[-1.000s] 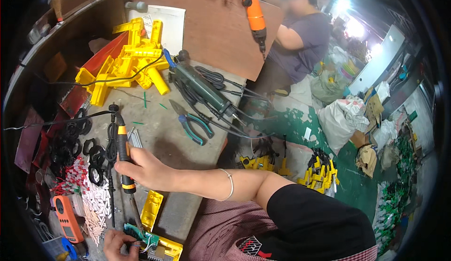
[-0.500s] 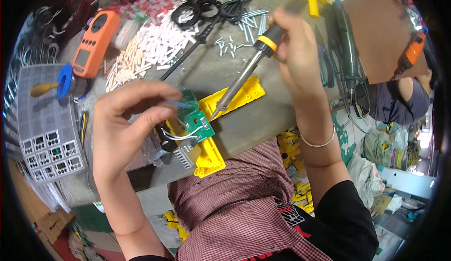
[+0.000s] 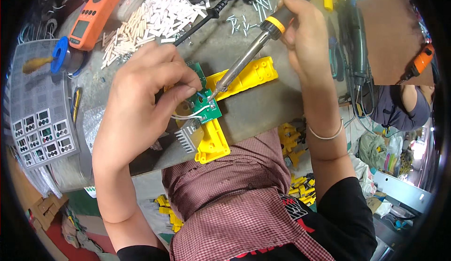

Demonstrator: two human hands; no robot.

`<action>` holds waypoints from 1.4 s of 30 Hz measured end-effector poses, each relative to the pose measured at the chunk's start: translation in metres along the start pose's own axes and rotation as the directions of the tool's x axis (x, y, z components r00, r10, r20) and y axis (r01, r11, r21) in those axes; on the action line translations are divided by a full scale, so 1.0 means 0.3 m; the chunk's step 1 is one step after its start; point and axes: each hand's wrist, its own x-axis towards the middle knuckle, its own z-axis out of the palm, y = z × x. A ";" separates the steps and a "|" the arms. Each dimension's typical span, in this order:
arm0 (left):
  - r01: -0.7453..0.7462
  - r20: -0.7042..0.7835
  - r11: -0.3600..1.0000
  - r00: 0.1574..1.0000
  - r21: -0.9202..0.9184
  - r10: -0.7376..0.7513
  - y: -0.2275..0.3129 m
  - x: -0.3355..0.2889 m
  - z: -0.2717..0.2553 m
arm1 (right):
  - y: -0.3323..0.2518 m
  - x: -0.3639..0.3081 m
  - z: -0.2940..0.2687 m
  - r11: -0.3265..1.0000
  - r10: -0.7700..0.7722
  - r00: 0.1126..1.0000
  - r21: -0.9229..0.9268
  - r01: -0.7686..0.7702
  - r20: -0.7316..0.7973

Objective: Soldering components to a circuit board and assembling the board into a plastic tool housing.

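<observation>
A: Starting with the right grip (image 3: 305, 37)?
B: Closed round the handle of a soldering iron (image 3: 251, 49). Slanting down to the left, with tip at the green circuit board (image 3: 212, 114), right by the end of a white wire. Too small to tell if touching.

A: And for the left grip (image 3: 143, 89)?
B: Pinching a blue wire (image 3: 200, 95) between thumb and forefinger, just over the same board. Hiding part of it, too.

A: And where to tag the board?
B: In the middle, near the front edge of the counter (image 3: 270, 110), overlapping the upper end of a yellow casing half (image 3: 213, 141). With white wires (image 3: 188, 116) running onto it from the left, and a finned heat sink (image 3: 184, 138) just beside the casing.

A: What else to log close by?
B: Log a second yellow shell (image 3: 249, 77), lying under the iron's lower shaft.

A: And farther out?
B: Add loose screws (image 3: 244, 26) beyond, then heaps of white tubes (image 3: 176, 14) and beige tubes (image 3: 134, 33), plus an orange multimeter (image 3: 98, 11) and a blue spool (image 3: 59, 56) at left. At far right, tag an orange drill (image 3: 420, 62) on a brown panel (image 3: 397, 21), near another person (image 3: 399, 108).
</observation>
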 end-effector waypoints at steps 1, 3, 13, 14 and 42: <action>0.010 -0.003 1.000 1.000 0.001 -0.010 0.000 0.001 0.003 | -0.005 -0.002 0.010 0.999 -0.031 0.999 -0.036 0.031 -0.017; 0.021 -0.003 1.000 1.000 -0.003 -0.021 0.000 0.000 0.007 | 0.002 -0.004 0.001 0.996 -0.059 0.998 -0.075 0.056 -0.035; 0.036 0.007 0.999 0.999 -0.030 -0.036 -0.001 -0.002 0.020 | -0.033 -0.025 0.030 0.998 0.002 0.996 -0.061 -0.007 -0.087; 0.033 0.006 0.999 0.999 -0.025 -0.032 -0.001 -0.002 0.020 | -0.033 -0.023 0.035 0.994 -0.001 0.989 -0.109 -0.015 -0.147; 0.012 -0.030 0.998 0.999 -0.063 -0.014 -0.009 -0.009 0.032 | -0.012 -0.033 0.015 0.997 -0.051 0.996 -0.069 0.046 -0.067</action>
